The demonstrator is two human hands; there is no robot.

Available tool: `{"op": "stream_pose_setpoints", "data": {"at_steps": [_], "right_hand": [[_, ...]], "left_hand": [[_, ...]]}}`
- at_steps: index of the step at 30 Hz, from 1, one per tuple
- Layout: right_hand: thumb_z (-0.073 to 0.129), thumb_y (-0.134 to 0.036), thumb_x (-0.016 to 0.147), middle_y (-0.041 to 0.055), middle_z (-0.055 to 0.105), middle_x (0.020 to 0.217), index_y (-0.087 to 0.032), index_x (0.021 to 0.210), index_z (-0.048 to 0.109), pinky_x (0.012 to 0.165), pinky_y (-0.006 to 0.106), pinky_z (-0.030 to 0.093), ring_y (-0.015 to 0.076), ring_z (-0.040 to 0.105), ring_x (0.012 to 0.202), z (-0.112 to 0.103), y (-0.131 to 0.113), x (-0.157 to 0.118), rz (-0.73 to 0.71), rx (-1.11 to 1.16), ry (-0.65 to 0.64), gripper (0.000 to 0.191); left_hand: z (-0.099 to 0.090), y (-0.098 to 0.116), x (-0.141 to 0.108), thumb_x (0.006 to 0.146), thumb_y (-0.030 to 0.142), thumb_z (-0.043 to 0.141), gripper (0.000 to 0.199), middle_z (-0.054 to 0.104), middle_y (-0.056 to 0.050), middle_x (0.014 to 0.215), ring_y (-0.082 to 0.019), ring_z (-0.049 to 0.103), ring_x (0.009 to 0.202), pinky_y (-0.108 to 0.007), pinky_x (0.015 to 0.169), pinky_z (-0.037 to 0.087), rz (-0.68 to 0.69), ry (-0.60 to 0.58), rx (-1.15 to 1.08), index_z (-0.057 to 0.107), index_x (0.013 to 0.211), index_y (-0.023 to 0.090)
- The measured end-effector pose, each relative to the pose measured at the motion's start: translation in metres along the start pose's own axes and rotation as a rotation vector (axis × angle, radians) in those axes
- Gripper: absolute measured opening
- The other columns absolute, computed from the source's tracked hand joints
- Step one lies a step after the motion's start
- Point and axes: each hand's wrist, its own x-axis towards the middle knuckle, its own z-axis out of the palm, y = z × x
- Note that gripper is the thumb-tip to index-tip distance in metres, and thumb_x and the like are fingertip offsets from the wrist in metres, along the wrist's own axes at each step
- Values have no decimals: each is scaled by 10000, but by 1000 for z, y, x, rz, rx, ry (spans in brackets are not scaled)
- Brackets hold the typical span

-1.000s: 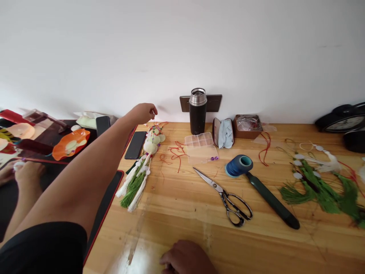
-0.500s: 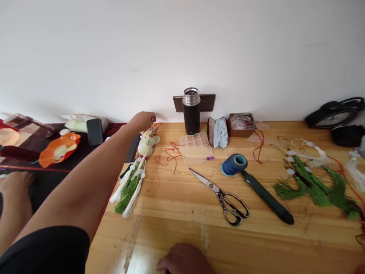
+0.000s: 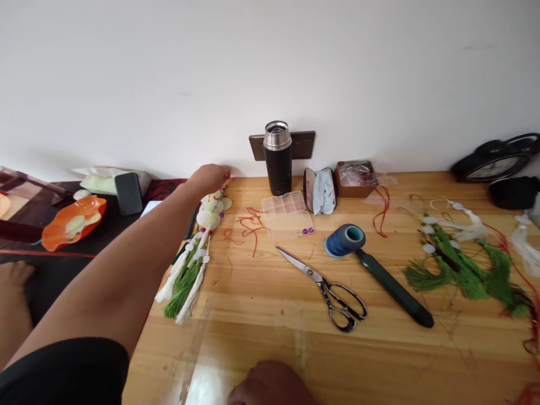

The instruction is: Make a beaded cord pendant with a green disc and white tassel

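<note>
My left arm stretches across to the back of the wooden table. There my left hand [image 3: 214, 175], its fingers curled in a pinch, is closed on the red cord end of a tassel pendant. That tassel pendant [image 3: 210, 218] lies along the table's left side, with pale discs, coloured beads and white and green tassels. My right hand [image 3: 270, 385] rests low at the front edge. Mostly its back shows, and the fingers are cut off by the frame. Forward of it lie scissors [image 3: 311, 272] and a blue thread spool [image 3: 345, 241], which touches a dark green handled tool [image 3: 394, 289].
A black flask [image 3: 278, 163], a clear compartment box [image 3: 287, 216], an eyeglass case [image 3: 320, 190] and a brown box [image 3: 356, 180] line the wall. Green tassels [image 3: 468, 270] and a clock [image 3: 498, 163] are at right. At left, another person's hand [image 3: 17, 275] is near an orange dish [image 3: 71, 222].
The view has shifted slightly, so most objects sit a little further left and higher. My left hand stays at the pendant's cord end; my right hand stays at the front edge.
</note>
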Motion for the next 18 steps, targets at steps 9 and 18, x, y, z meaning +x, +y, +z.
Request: {"op": "stream_pose_setpoints", "data": {"at_steps": [9, 18], "right_hand": [[749, -538, 996, 14, 802, 894, -278, 1118, 750, 768, 297, 486, 200, 670, 792, -2, -1, -5, -33, -6, 4, 288], [778, -495, 963, 31, 809, 918, -260, 1135, 756, 795, 318, 496, 215, 680, 825, -9, 2, -4, -38, 31, -20, 292]], "left_hand": [[-4, 1, -5, 952, 290, 599, 310, 844, -115, 1172, -328, 756, 1074, -363, 899, 517, -28, 63, -62, 808, 1177, 245], [-38, 18, -59, 979, 235, 616, 227, 778, -113, 1243, -244, 744, 977, -375, 954, 545, 63, 361, -281, 778, 1137, 208]]}}
